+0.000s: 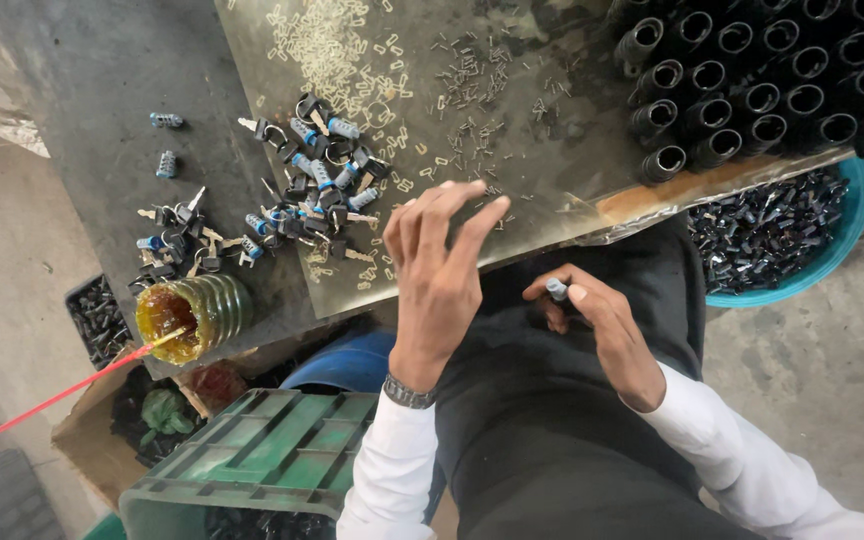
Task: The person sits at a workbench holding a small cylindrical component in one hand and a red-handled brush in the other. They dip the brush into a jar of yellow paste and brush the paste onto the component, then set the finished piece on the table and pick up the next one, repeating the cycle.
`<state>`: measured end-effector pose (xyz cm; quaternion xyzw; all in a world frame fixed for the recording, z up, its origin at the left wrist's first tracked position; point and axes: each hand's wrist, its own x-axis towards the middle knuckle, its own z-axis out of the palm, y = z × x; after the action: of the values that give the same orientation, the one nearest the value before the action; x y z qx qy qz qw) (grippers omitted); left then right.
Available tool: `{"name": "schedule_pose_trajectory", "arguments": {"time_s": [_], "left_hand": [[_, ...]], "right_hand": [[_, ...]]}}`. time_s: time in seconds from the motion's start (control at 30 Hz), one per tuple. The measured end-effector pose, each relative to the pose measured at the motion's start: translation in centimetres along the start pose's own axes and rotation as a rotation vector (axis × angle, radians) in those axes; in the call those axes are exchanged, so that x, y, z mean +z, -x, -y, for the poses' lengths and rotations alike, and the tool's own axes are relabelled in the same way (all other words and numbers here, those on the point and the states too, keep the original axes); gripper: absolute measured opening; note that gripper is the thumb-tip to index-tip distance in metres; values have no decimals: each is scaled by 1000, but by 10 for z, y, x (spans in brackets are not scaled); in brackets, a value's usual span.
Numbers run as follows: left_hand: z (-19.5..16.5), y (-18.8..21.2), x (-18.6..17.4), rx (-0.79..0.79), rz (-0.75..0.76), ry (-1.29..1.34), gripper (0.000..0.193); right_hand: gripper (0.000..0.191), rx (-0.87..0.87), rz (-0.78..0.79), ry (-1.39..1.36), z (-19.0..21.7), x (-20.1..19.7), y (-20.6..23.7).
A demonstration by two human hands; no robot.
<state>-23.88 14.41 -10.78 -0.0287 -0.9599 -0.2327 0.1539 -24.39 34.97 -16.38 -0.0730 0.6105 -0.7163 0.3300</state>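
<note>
Metal work sheet (572, 170) on dark bench: tiny pins (467, 75) scattered mid-sheet, brass wafers (322, 40) upper left, keyed lock cores (317, 190) heaped at left edge. Black cylinder housings (752, 80) stacked upper right.

Left hand (439, 270) hovers over sheet's near edge, fingers apart, empty, tips near pins.

Right hand (597, 320) over lap, thumb and fingers clamped on small grey lock core (557, 290), end upward.

Judgement: hold core steady, end up; pinch single pin, not cluster.

Left hand (439, 262) spread, right hand (592, 318) pinched.
</note>
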Motion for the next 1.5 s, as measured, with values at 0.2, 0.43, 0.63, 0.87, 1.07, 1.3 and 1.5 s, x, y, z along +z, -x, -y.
{"name": "schedule_pose_trajectory", "arguments": {"time_s": [0.2,0.43,0.63,0.87,1.07,1.3,1.5], "left_hand": [[6,15,-1,54,-15,17,33],[11,31,1,33,-41,-42,29],[13,34,-6,6,-62,14,39],[13,30,-6,88,-84,-56,30],[-2,39,-20,34,-147,118,18],[-30,45,-31,-104,-61,418,14],[-38,48,-28,-260,-75,520,15]], "right_hand": [[45,33,2,5,3,-1,2],[41,11,8,11,4,1,3],[33,50,15,-74,-1,9,4],[26,165,16,-170,-1,10,2],[15,172,-45,-271,-8,4,10],[24,-3,-148,-107,3,21,14],[45,-17,-71,-161,16,26,16]]}}
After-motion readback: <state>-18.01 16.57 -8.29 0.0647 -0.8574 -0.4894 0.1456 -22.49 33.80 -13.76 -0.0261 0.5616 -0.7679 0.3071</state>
